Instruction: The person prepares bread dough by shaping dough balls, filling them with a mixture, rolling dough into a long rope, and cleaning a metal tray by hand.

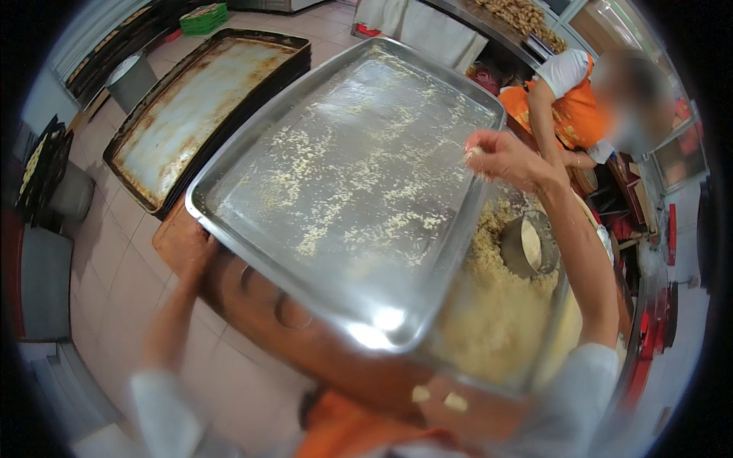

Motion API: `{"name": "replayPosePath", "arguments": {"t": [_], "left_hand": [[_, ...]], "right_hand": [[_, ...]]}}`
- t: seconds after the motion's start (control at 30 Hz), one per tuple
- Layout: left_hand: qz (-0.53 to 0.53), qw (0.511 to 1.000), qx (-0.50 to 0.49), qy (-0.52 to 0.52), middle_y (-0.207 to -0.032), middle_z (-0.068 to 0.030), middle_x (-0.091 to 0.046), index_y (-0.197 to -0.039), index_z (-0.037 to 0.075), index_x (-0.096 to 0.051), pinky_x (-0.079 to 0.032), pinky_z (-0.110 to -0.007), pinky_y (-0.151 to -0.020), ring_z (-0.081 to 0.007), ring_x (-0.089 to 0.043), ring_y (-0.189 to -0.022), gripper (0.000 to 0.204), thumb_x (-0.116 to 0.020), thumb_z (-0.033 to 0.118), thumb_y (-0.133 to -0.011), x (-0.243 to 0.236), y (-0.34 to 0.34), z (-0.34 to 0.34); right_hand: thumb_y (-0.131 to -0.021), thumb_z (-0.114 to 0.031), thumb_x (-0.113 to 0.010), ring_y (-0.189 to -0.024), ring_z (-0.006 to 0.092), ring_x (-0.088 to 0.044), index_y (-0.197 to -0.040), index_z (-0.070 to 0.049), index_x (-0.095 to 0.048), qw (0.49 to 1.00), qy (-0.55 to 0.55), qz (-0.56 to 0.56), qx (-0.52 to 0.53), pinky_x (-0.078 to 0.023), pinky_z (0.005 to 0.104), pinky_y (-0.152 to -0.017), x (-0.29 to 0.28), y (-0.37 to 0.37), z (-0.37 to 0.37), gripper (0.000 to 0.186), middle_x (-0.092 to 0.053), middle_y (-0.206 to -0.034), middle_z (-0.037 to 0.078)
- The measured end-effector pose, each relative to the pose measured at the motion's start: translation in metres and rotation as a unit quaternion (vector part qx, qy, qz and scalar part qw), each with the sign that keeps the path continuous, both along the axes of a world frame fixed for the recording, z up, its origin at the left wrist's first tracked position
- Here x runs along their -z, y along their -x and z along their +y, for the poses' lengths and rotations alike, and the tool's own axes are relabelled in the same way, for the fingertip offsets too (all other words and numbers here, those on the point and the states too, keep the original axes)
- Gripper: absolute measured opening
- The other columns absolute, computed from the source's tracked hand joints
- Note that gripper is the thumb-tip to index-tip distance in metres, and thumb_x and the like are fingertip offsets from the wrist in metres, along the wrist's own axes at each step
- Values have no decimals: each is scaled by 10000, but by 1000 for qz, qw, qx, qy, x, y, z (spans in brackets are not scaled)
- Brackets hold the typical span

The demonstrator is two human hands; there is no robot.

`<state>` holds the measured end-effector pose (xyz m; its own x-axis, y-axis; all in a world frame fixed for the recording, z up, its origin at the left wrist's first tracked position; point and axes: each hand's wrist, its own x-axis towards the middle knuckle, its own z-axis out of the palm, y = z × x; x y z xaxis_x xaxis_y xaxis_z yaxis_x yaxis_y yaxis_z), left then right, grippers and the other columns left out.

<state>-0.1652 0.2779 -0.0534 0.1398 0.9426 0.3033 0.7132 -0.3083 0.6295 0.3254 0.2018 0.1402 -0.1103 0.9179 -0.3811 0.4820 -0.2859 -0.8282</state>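
Note:
A large shiny steel tray (336, 168), scattered with pale crumbs, sits tilted over a wooden board (252, 290). My left hand (200, 250) grips the tray's left edge from beside and beneath, its fingers partly hidden. My right hand (500, 160) is raised at the tray's right edge, fingertips curled together around small pale crumbs. Below it, a second container (519, 366) holds a yellowish crumbly mixture (489, 244), with a round metal scoop or cup (515, 248) of pale material in it.
Dark baking trays (156, 130) are stacked at left, near a metal pot (130, 80) and green crates (205, 21). A co-worker in orange (565, 99) works at upper right, beside a counter heaped with brown pieces (519, 19). Racks (42, 168) stand at far left on the tiled floor (107, 259).

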Motion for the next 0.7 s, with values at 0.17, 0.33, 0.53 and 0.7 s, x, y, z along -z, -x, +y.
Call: {"name": "replayPosePath", "arguments": {"t": [0.17,0.33,0.53,0.7], "left_hand": [[-24,999,7,20,-876,-140,-610,-958,1,-585,-453,-366,-730,-274,-580,-827,282,-596,179,-740,6,-3,5],[-41,999,7,33,-877,-143,-608,-959,-4,-585,-450,-366,-735,-273,-578,-832,282,-595,178,-745,11,-2,7],[-52,998,-4,37,-879,-147,-605,-959,-11,-584,-447,-367,-741,-271,-576,-838,282,-593,178,-750,12,-1,9],[-80,995,-6,53,-880,-150,-603,-960,-16,-584,-444,-367,-746,-269,-574,-843,282,-592,177,-755,17,-4,3]], "right_hand": [[-799,-78,-585,-616,31,-449,-833,-97,-523,995,-67,-16,71,-366,188,-520,-2,-34,30,73,-487,-717,-52],[-777,-110,-611,-567,72,-471,-837,-75,-545,985,-108,-22,134,-390,216,-502,11,-61,47,96,-499,-659,-12],[-768,-93,-591,-486,98,-490,-872,-32,-507,968,-80,-177,157,-381,231,-419,41,-109,72,147,-497,-613,12],[-742,-67,-584,-496,111,-516,-839,-1,-519,901,-181,-336,205,-408,263,-407,52,-123,111,134,-508,-590,32]]}}
